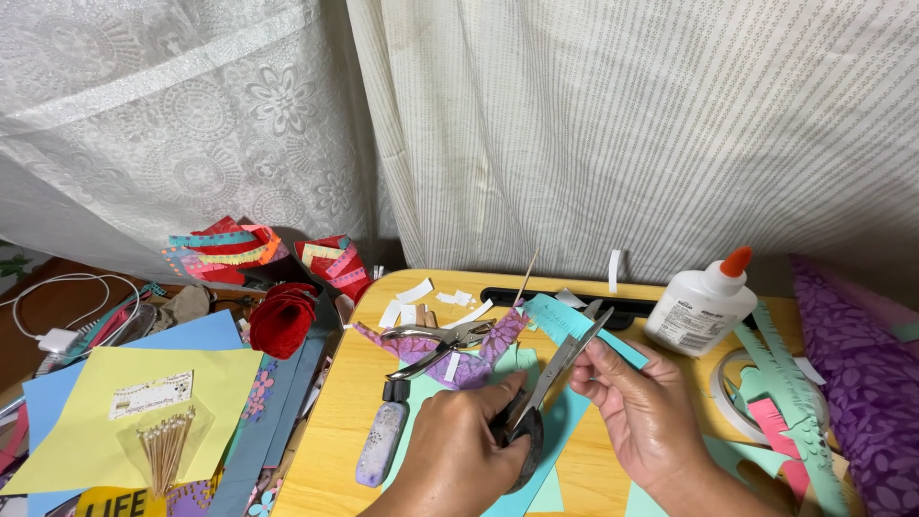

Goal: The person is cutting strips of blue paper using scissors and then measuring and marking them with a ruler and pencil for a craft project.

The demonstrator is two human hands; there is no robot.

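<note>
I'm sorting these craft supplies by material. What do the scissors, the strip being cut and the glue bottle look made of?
Scissors: metal blades, bright grey sheen; dark handles, probably plastic.
Teal strip: thin matte paper, flat colour.
Glue bottle: white plastic, slightly glossy, with an orange cap.

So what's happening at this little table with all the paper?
A person is cutting a strip of teal paper over a small wooden table. The left hand works black-handled scissors, blades open at the strip; the right hand holds the paper. A metal hole punch and white glue bottle sit nearby.
</note>
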